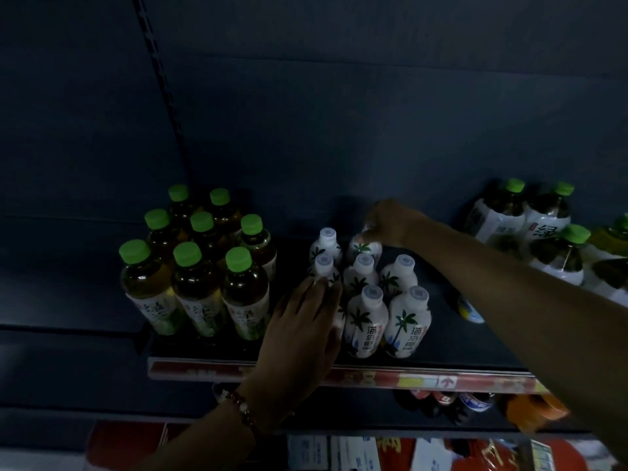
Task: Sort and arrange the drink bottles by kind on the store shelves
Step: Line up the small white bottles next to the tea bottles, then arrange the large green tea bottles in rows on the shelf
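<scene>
Several white palm-print bottles (368, 314) stand grouped at the middle of the dark shelf (458, 348). My right hand (394, 222) reaches to the back row and grips the top of a white bottle (365, 246) there. My left hand (302, 331) rests flat against the left side of the group, fingers touching the front-left white bottle (324, 266). Several green-capped tea bottles (197, 266) stand in a block to the left.
More green-capped tea bottles (543, 226) with white labels stand and lean at the far right. A small blue-and-white item (470, 312) lies under my right forearm. The shelf's red price strip (373, 377) runs along the front; lower shelves hold mixed goods.
</scene>
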{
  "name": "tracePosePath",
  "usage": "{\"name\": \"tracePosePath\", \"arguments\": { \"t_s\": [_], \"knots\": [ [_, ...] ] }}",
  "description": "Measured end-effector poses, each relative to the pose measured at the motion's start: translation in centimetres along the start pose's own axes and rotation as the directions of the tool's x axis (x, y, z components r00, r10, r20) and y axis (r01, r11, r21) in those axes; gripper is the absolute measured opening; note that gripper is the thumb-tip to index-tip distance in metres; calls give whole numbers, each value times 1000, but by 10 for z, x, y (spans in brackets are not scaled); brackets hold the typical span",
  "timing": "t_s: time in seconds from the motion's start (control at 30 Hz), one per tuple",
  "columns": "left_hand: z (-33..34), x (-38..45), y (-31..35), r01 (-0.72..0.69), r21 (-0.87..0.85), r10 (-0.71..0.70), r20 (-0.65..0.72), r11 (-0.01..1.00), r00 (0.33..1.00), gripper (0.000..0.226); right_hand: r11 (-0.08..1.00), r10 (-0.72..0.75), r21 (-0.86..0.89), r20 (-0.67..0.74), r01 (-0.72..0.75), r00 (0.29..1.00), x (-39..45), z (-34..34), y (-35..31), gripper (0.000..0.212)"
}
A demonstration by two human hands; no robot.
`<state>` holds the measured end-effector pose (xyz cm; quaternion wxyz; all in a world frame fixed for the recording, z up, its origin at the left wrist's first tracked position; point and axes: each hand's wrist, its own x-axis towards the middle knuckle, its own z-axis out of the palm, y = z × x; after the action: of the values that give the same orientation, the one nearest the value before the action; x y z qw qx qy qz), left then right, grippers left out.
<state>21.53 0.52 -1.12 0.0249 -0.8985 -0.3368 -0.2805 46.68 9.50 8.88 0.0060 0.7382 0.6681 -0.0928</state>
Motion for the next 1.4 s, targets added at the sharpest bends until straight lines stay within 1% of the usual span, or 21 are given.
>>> {"name": "tracePosePath", "arguments": {
  "t_s": [0.07,0.17,0.33,0.37,0.47,0.53,0.57,0.63,0.67,0.7,0.73,0.8,0.83,0.87,0.9,0.97,1.03,1.13,1.23,1.33,1.4],
  "knots": [
    [-1,1,1,10,-6,-10,13,1000,1000,58,1000,21,-6,8,-21,1000,6,8,-8,43],
    [-1,3,2,8,-1,-8,32,1000,999,58,996,73,42,-10,-73,997,9,14,-15,41],
    [-4,5,4,22,20,-23,60,1000,998,61,998,45,47,11,-46,999,-9,13,-16,44],
    [-6,6,6,34,31,-36,74,999,997,63,997,41,59,-3,-41,999,-17,12,-14,44],
    [-13,13,16,26,51,-31,97,998,995,66,989,50,148,-141,-28,989,-50,7,-3,50],
    [-16,25,26,-12,48,8,98,999,995,68,970,127,233,-226,-74,966,-75,8,13,47],
    [-16,33,32,-32,36,28,98,999,995,68,963,183,243,-275,-116,944,-87,10,24,47],
    [-12,48,45,-75,14,74,100,997,992,63,957,273,202,-387,-208,881,-110,15,51,49],
    [-9,54,50,-94,5,93,115,996,989,61,947,317,191,-415,-258,853,-120,18,66,50],
    [-5,58,54,-106,0,105,142,994,984,61,930,366,197,-407,-311,837,-130,21,81,50],
    [-1,61,57,-111,-2,110,172,994,979,61,908,417,216,-365,-360,833,-139,25,94,51],
    [8,61,59,-103,-3,101,208,995,973,58,854,497,283,-196,-436,845,-153,31,118,54],
    [12,59,60,-96,-1,94,213,995,972,54,841,496,323,-135,-435,858,-158,35,126,54],
    [15,56,60,-98,8,94,212,995,973,50,844,470,362,-144,-396,871,-161,40,133,52],
    [18,53,61,-106,20,100,205,994,974,47,849,454,387,-188,-359,871,-163,43,138,48],
    [25,49,61,-103,27,96,188,994,977,48,854,452,400,-253,-332,855,-164,46,146,44],
    [30,49,62,-90,35,83,167,995,982,54,865,448,360,-240,-350,861,-161,46,151,43],
    [31,49,65,-78,63,68,157,995,985,60,885,426,303,-222,-353,877,-156,38,153,36],
    [27,49,69,-66,57,57,146,996,988,60,908,391,253,-226,-333,892,-146,29,147,34],
    [26,47,69,-71,51,64,128,996,990,61,907,382,293,-269,-303,884,-129,20,138,38],
    [26,45,67,-70,44,64,134,997,989,65,911,353,318,-276,-262,894,-114,13,132,38]
  ]
}}
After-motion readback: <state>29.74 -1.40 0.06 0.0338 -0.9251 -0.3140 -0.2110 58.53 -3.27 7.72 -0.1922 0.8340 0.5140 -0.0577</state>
